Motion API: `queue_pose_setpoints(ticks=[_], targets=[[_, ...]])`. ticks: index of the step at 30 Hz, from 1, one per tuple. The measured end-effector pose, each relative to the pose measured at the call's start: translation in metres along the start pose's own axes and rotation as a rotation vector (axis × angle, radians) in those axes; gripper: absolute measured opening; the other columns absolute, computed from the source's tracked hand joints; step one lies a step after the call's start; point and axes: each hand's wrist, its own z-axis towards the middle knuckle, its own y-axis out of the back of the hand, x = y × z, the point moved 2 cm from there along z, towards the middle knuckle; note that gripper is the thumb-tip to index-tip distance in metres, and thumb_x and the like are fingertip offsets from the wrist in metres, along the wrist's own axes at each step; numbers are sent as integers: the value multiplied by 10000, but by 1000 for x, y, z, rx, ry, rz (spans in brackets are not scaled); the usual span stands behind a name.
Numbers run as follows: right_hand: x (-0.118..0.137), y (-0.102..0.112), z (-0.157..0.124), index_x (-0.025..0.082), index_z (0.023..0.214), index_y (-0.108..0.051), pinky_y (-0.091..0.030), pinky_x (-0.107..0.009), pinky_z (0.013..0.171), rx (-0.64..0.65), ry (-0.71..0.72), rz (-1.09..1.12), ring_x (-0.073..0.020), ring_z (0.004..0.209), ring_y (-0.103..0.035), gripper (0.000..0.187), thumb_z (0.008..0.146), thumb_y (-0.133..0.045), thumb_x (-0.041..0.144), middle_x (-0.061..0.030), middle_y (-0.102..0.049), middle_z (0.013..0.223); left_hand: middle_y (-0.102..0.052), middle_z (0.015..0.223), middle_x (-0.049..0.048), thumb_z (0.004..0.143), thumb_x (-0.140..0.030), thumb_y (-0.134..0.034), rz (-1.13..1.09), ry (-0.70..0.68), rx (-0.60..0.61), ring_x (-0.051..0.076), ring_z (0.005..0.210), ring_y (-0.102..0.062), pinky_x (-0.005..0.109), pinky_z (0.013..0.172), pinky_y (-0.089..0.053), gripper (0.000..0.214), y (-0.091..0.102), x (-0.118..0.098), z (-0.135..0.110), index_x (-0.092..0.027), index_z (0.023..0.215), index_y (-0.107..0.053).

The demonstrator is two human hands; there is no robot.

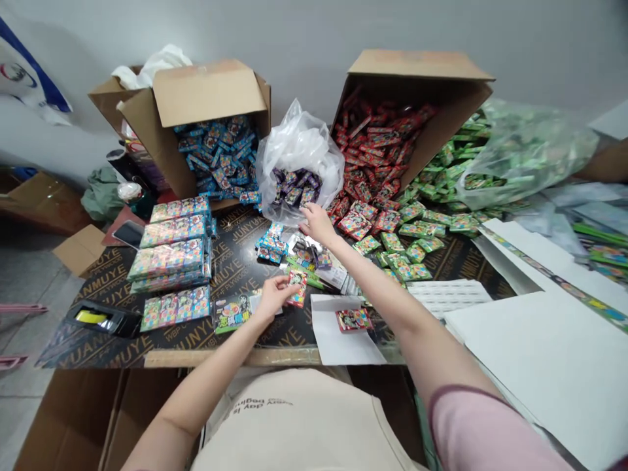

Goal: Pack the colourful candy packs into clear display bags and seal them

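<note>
My left hand [275,296] pinches a small red patterned box [297,288] above the front middle of the table. My right hand [318,226] reaches to the mouth of a clear plastic bag [301,140] holding small purple boxes [294,190]. Its fingers are curled against the lowest purple boxes; whatever lies between the fingertips is hidden. Below it lie a small stack of blue boxes [271,245] and some flat wrappers [333,275]. Another red box [354,320] rests on a white sheet [326,337] near the front edge.
Cardboard boxes of blue packs [220,154] and red packs [377,147] lie open at the back. Green packs [412,229] spill from a bag at right. Wrapped sets [171,255] are stacked at left, beside a black tape dispenser [103,318]. White sheets [540,353] cover the right.
</note>
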Motion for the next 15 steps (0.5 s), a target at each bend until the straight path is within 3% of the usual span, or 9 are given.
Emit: queue_pose_setpoints(ticks=[2,4,6,8,12,15], targets=[[-21,-6,35,91,1366,-464,-322,-466,1025,91,-27,-194,-357,1341,-350,556,826,-561,177,-242,-413,1441,-650,630,20,599,-402,-796,102,-5,4,157,567,-583,276,580,-472,587,-15,5,5,-70,1068,-675],[-35,-11,60,102,1415,-401,-284,-492,1033,150,-45,-297,-380,1369,-304,664,782,-594,150,-252,-390,1460,-714,816,74,651,-304,-764,279,-131,-27,222,776,-653,350,737,-519,588,-22,4,7,-97,1187,-637],[-42,-14,75,115,1422,-390,-228,-523,1053,165,-40,-333,-392,1379,-276,721,744,-631,155,-252,-432,1428,-693,1121,121,666,-234,-746,449,-330,-66,276,1066,-616,432,951,-470,590,-19,-3,7,-155,1237,-620],[-42,-16,79,115,1397,-419,-182,-541,1068,133,-54,-327,-394,1353,-303,720,717,-649,165,-247,-489,1365,-631,1268,126,672,-212,-740,532,-448,-81,287,1203,-548,463,1062,-391,546,-6,-13,6,-190,1209,-643],[-16,-9,58,107,1350,-453,-291,-501,1042,-79,-157,-19,-349,1184,-473,683,715,-648,264,-209,-546,1248,-698,1117,128,703,-277,-734,315,-330,-152,259,1052,-633,436,976,-463,383,27,-31,12,-171,1070,-698],[31,0,18,144,1393,-384,-408,-414,994,-161,0,354,-295,1151,-509,745,717,-644,317,-151,-526,1287,-716,1027,104,684,-359,-761,-57,-223,-209,208,939,-661,350,861,-510,443,33,-43,20,-159,1070,-675]])
